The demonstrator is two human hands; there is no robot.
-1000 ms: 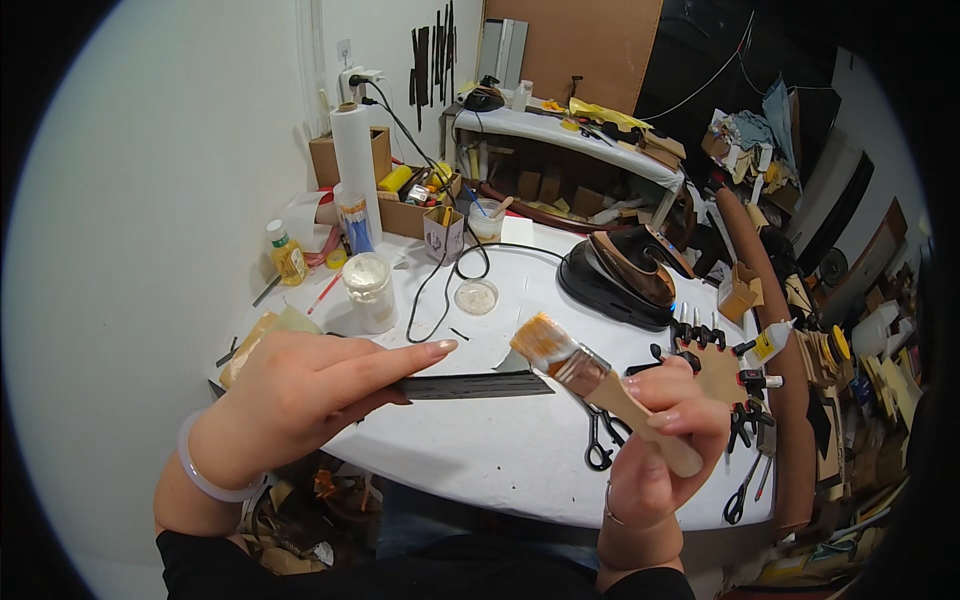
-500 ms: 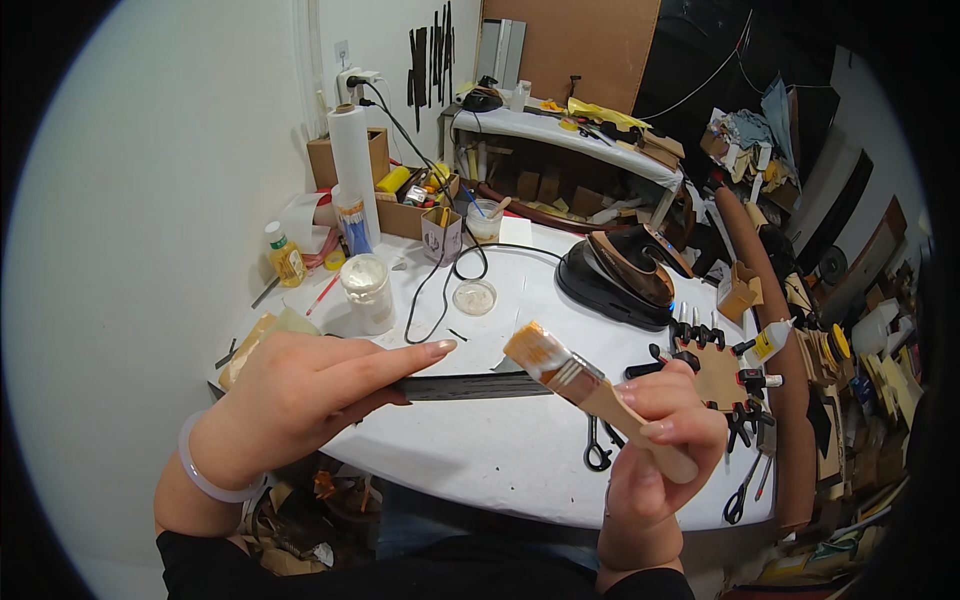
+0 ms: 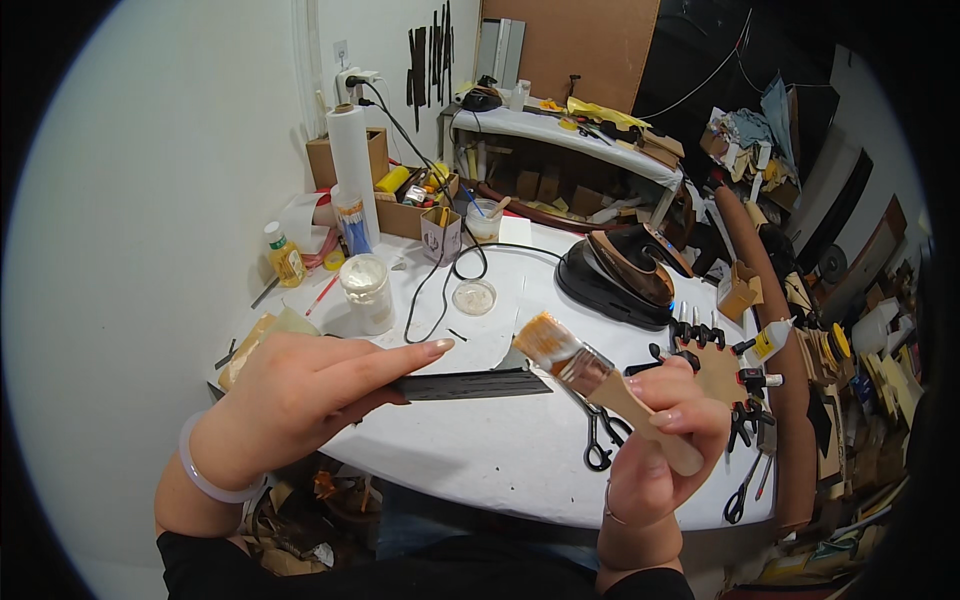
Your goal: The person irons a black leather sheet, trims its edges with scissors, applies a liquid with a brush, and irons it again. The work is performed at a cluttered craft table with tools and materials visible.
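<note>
My left hand (image 3: 285, 395) is closed on a thin flat piece with a black edge (image 3: 478, 386), fingers above it and part of the grip hidden below. The piece is held level over the table, seen almost edge-on. A flat paintbrush (image 3: 585, 368) with a pale wooden handle and metal ferrule is pinched in my right hand (image 3: 670, 430). Its orange bristles carry white paste and point up and left, close to the right end of the black-edged piece. Beyond the left hand stands an open tub of white paste (image 3: 367, 296).
Scissors (image 3: 600, 440) lie beneath the brush. A black and copper iron (image 3: 620, 275) rests on its base at the back right. Clamps ring a tan panel (image 3: 717, 375) on the right. A round lid (image 3: 474, 297), a cord, a yellow bottle (image 3: 286, 258) and a paper roll (image 3: 350, 170) stand farther back.
The brush has shifted slightly right and down, and its bristles have moved off the piece, so more of its right end shows. My left hand stays in place.
</note>
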